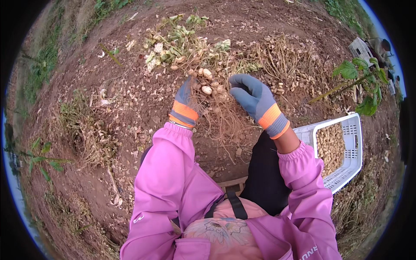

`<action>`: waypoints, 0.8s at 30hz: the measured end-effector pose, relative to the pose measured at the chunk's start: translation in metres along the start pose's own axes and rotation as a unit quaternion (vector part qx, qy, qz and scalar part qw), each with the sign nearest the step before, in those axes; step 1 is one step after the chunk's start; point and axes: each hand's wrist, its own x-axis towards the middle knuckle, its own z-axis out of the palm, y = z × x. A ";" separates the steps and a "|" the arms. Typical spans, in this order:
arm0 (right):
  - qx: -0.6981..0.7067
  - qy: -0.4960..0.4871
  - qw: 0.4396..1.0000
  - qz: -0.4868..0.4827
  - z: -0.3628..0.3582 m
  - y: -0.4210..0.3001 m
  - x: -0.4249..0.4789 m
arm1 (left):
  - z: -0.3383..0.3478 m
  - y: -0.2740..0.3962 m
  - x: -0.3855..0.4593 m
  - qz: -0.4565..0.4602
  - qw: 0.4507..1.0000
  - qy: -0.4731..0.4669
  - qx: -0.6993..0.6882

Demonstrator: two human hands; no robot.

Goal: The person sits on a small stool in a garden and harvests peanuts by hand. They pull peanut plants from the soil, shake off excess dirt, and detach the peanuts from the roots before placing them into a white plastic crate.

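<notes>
My left hand (185, 94), in a grey-blue work glove with an orange cuff, holds an uprooted peanut plant (224, 117) near its pods, partly hidden by roots and stems. Pale peanut pods (206, 90) hang in a cluster between my hands, and long thin roots trail towards my lap. Wilted leaves (182, 39) of the plant spread out beyond the pods. My right hand (252, 92), gloved alike, is just right of the cluster, its fingers curled with a gap between them and the thumb; nothing shows between them.
A white plastic crate (357, 143) partly filled with peanuts stands at my right. More dried peanut plants (282, 60) with pods lie ahead on the right, others (84, 126) to the left. A leafy green plant (364, 74) rises at the right. Another crate (360, 50) is farther off, near a person.
</notes>
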 end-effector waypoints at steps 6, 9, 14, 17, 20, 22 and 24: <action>0.035 -0.044 0.998 0.019 0.008 -0.013 0.004 | -0.008 -0.005 0.003 0.009 0.994 -0.097 -0.044; 0.037 -0.047 0.998 0.013 0.011 -0.003 0.006 | -0.009 -0.008 0.005 0.025 0.995 -0.087 -0.053; -0.075 -0.011 0.997 0.015 0.017 -0.002 0.004 | -0.011 -0.011 0.006 -0.002 0.970 -0.167 -0.180; -0.079 -0.016 0.995 -0.060 0.017 0.000 -0.001 | -0.006 -0.015 0.012 0.016 0.964 -0.220 -0.149; -0.107 -0.007 0.986 -0.125 0.028 -0.002 -0.003 | -0.026 -0.014 0.013 0.009 0.977 -0.160 -0.141; -0.097 0.002 0.987 -0.130 0.028 -0.011 -0.002 | -0.036 -0.017 0.017 0.016 0.982 -0.119 -0.146; -0.082 -0.014 0.996 -0.037 0.028 -0.009 -0.001 | -0.033 -0.019 0.023 0.021 0.980 -0.100 -0.173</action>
